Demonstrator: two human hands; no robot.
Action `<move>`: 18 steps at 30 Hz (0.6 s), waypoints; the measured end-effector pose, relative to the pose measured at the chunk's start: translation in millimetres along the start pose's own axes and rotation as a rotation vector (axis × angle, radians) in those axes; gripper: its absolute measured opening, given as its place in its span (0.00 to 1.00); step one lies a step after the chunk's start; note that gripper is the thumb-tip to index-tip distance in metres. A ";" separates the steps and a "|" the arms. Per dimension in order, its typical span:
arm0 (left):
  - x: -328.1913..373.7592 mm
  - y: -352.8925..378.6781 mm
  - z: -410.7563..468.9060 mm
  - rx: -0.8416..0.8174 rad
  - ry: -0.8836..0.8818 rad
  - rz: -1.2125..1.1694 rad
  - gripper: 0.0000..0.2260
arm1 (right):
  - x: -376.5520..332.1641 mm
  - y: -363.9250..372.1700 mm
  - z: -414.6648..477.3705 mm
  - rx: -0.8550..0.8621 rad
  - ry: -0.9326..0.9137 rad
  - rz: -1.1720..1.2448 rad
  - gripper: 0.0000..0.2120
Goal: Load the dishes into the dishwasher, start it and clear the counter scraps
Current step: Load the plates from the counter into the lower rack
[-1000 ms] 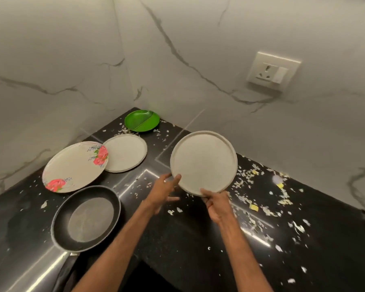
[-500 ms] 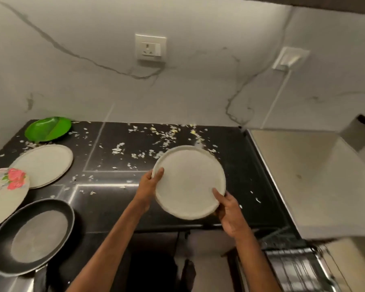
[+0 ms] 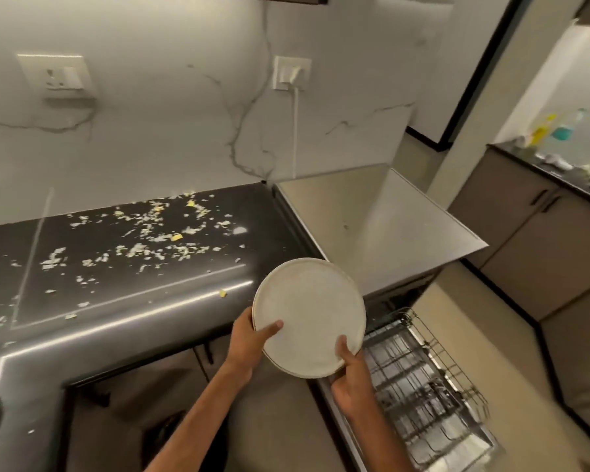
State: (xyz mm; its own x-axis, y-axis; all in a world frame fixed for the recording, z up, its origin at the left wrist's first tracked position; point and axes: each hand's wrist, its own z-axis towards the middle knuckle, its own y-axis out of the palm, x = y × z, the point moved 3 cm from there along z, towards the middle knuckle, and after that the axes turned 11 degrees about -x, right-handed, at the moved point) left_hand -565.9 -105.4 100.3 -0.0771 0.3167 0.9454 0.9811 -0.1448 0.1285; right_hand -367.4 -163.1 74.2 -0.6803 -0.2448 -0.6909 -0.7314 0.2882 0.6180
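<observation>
Pale and yellow food scraps (image 3: 157, 233) litter the black glossy stone counter (image 3: 123, 301), left of the round off-white speckled plate (image 3: 309, 315). Left hand (image 3: 249, 342) grips the plate's left rim, right hand (image 3: 349, 369) its lower right rim. Plate is tilted, off the counter's front edge. Right of the plate: pulled-out wire dishwasher rack (image 3: 423, 396).

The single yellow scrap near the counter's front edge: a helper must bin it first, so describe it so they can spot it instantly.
Start at the black counter, left of the held plate. Most scraps lie scattered toward the wall. The yellow scrap sits alone by the shiny front edge, nearest the plate.
</observation>
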 end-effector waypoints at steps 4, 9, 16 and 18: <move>-7.7 67.1 4.2 0.124 0.027 -0.025 0.10 | -39.4 -70.4 -28.1 -0.043 0.089 -0.170 0.22; -17.5 161.3 18.9 -0.054 -0.017 0.173 0.20 | -104.7 -170.6 -59.1 -0.083 0.145 -0.318 0.28; -97.7 292.1 13.3 -0.285 -0.084 0.648 0.08 | -166.1 -292.7 -106.0 0.034 0.180 -0.396 0.20; -136.9 311.9 14.3 -0.373 -0.217 0.744 0.11 | -164.2 -325.4 -114.4 0.117 0.197 -0.369 0.21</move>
State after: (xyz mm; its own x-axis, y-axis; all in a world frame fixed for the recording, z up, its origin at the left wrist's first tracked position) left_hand -246.8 -180.6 6.7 0.6360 0.1840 0.7494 0.6374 -0.6727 -0.3758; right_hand -23.1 -322.5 29.5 -0.3785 -0.5198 -0.7658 -0.9247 0.2486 0.2883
